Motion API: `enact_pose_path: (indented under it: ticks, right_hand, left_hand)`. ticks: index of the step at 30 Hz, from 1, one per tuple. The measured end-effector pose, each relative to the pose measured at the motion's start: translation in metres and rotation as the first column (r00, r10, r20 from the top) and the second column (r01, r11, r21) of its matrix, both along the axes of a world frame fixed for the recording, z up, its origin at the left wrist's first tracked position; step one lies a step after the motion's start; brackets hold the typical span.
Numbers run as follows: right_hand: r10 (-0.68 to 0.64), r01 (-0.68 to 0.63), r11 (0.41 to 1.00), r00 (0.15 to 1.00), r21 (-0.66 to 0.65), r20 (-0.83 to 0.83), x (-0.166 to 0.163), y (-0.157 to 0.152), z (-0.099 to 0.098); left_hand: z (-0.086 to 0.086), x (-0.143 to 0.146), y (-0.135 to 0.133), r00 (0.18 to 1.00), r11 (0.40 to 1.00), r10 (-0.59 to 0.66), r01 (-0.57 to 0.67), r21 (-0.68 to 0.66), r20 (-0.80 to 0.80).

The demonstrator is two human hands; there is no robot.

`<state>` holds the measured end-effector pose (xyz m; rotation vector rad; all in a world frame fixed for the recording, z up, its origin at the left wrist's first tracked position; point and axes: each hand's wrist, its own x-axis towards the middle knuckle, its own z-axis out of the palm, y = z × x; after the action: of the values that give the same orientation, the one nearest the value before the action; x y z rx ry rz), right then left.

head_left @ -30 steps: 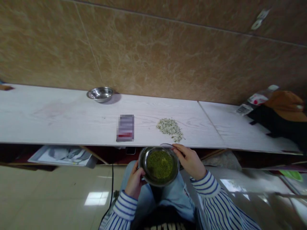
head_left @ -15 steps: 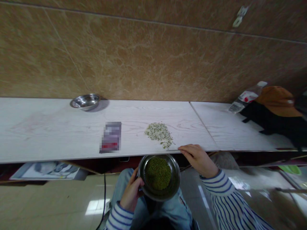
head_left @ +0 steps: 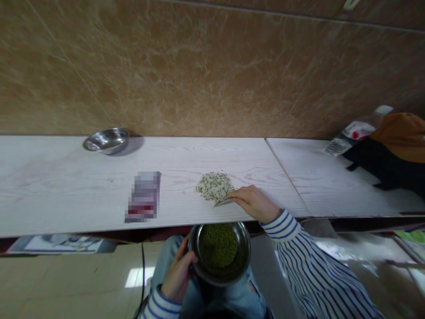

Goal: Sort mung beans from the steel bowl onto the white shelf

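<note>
Bottle (head_left: 357, 131), hat (head_left: 400, 136) right of grains (head_left: 215, 186)

The left hand (head_left: 177, 275) grips the grain-filled bowl (head_left: 245, 259) at its left side, thumb at the rim. Beyond and slightly right of that bowl, the right hand (head_left: 257, 203) is palm down, fingertips pinched together, arm outstretched

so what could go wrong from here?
1. Grains from the mixed pile might scatter off the table or miss the bowl, since the right hand has the thin tool at the pile's near side.
2. Pale grains could get in among the bowl's green ones.
3. The left hand grips only one side of the bowl, so a bump might tip it.
</note>
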<state>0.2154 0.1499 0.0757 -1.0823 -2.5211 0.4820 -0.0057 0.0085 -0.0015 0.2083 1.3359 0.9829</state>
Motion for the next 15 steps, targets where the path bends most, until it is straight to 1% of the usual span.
enact_pose_path:
  ticks: [5, 8, 10, 12, 15]
  right_hand:
    - [0.037, -0.038, 0.999, 0.998, -0.020, -0.042, -0.008, 0.015, -0.001]
    - [0.000, -0.001, 1.000, 0.997, -0.006, -0.076, -0.006, 0.015, 0.003]
    - [-0.050, 0.053, 0.998, 0.993, 0.027, -0.102, 0.000, 0.013, 0.006]
    - [-0.134, 0.143, 0.987, 0.984, 0.069, -0.120, 0.007, 0.012, 0.007]
    - [-0.316, 0.328, 0.932, 0.944, 0.152, -0.098, 0.020, 0.011, 0.002]
  left_hand:
    - [0.004, 0.002, 0.004, 1.000, 1.000, 0.014, -0.014, 0.006, -0.004]
    - [0.004, 0.002, 0.004, 1.000, 1.000, 0.014, -0.014, 0.000, -0.008]
    - [0.002, 0.001, 0.004, 1.000, 1.000, 0.000, 0.000, 0.002, 0.008]
    - [-0.001, 0.001, 0.003, 1.000, 1.000, -0.011, 0.011, 0.003, 0.027]
    - [-0.003, 0.002, 0.001, 0.999, 1.000, -0.006, 0.006, 0.000, 0.032]
